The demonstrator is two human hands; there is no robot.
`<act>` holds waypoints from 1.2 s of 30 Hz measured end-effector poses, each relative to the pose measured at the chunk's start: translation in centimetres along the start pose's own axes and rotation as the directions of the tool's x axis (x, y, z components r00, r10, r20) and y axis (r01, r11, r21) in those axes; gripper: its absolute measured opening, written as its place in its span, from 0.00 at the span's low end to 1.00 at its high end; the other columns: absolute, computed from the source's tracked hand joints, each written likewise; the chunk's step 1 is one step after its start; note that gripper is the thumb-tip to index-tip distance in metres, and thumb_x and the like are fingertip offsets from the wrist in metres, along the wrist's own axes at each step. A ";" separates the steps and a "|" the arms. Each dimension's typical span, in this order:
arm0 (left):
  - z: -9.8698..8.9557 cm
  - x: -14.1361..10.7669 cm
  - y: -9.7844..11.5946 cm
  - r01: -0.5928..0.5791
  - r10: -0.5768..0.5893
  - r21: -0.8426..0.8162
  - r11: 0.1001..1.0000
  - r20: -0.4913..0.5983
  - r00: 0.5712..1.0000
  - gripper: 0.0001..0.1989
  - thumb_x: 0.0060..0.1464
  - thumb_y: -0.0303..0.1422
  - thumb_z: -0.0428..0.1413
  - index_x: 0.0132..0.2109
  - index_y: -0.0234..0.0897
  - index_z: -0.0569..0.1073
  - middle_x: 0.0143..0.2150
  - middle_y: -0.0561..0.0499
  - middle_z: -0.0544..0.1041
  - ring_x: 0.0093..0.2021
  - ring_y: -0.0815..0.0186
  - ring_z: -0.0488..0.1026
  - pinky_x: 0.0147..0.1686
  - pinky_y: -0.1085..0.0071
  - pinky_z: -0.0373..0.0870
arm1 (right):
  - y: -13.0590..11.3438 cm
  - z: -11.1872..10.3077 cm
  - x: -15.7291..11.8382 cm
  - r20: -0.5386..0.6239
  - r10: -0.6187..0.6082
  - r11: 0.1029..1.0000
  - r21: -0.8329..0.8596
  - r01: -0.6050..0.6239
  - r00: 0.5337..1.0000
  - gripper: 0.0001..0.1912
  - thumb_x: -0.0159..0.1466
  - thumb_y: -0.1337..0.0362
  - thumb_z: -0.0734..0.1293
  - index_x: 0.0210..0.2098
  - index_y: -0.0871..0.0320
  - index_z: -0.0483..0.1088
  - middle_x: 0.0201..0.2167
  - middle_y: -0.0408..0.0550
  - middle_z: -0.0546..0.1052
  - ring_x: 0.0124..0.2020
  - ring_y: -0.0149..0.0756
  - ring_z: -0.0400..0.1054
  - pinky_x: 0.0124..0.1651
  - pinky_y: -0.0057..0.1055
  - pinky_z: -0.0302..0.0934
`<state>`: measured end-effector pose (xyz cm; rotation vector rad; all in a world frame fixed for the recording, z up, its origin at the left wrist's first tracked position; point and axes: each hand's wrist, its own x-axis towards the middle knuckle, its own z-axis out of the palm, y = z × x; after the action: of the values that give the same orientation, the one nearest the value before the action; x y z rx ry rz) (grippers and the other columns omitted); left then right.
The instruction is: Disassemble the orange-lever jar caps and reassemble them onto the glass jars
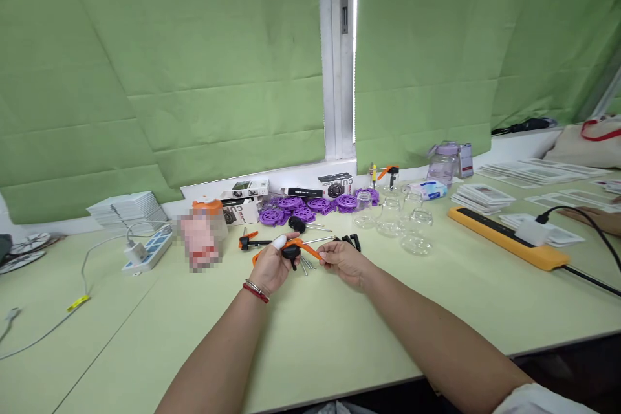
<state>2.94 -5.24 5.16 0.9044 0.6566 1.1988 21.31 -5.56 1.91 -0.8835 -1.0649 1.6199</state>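
My left hand (273,266) is closed around a black part with a rounded end; its kind is not clear. Attached to it or lying against it is a bent orange lever (306,248), and I cannot tell which. My right hand (343,260) pinches the lever's free end between thumb and fingertips. Just beyond my left hand lies a black and orange tool with a bar (248,241). A round black piece (296,225) sits behind my hands. Several thin metal rods (306,265) lie between them, and a black piece (353,242) lies beyond my right hand.
Purple round parts (320,206) in clear wrapping and cup holder boxes (241,212) line the back. Clear glass vessels (389,226) stand right of centre. A yellow power strip (507,239) lies right, a white one (151,249) left. Another person's hand (594,218) rests at far right.
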 end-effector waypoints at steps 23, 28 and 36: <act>-1.6 1.5 -0.3 -0.159 0.159 0.017 0.987 -0.233 0.959 0.07 0.50 0.31 0.52 0.37 0.31 0.71 0.29 0.49 0.71 0.23 0.69 0.67 0.22 0.71 0.64 | 2.1 3.7 -1.6 0.716 -0.041 -0.563 -0.592 0.576 0.697 0.08 0.62 0.73 0.59 0.32 0.62 0.70 0.29 0.49 0.72 0.31 0.35 0.63 0.39 0.35 0.52; -1.7 1.6 -0.5 -0.160 0.160 0.021 0.987 -0.245 0.956 0.07 0.49 0.31 0.53 0.35 0.31 0.71 0.28 0.49 0.71 0.23 0.69 0.66 0.21 0.71 0.63 | 2.2 3.9 -1.7 0.727 -0.095 -0.574 -0.598 0.560 0.680 0.08 0.64 0.72 0.59 0.35 0.62 0.69 0.32 0.50 0.72 0.37 0.38 0.64 0.40 0.36 0.53; -1.8 1.7 -0.6 -0.163 0.166 0.034 0.986 -0.249 0.954 0.07 0.49 0.31 0.53 0.35 0.31 0.71 0.28 0.49 0.71 0.22 0.69 0.66 0.21 0.71 0.63 | 2.5 3.7 -1.5 0.732 -0.064 -0.547 -0.595 0.589 0.679 0.08 0.64 0.72 0.58 0.34 0.61 0.69 0.30 0.49 0.73 0.36 0.37 0.64 0.39 0.34 0.53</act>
<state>2.18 -3.25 3.81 0.8376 0.8039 1.4762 17.51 -8.19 1.03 -0.8300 -2.7815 -0.5040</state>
